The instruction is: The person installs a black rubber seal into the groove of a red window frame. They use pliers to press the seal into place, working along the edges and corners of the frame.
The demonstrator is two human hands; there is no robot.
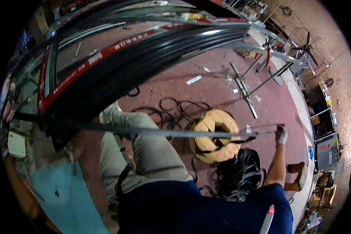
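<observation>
A long, thin black strip [156, 133] runs across in front of my body, from the dark stack at the left toward the right. My right hand [281, 135], in a pale glove, is stretched far out to the right and closed on the strip's thin end. Along the left rim rises my left forearm [21, 191]; its hand lies in the dark edge, and I cannot make out its fingers. Below the strip are a coil wrapped in yellow-tan paper [207, 153] and a heap of black strip or sheeting [240, 171].
Long black profiles [144, 64] lie on a rack with a red beam [101, 57]. Loose black strip loops [175, 107] lie on the reddish floor. A metal stand [245, 91] is farther right, a light-blue sheet [64, 191] lower left. Cartons [323, 195] line the right.
</observation>
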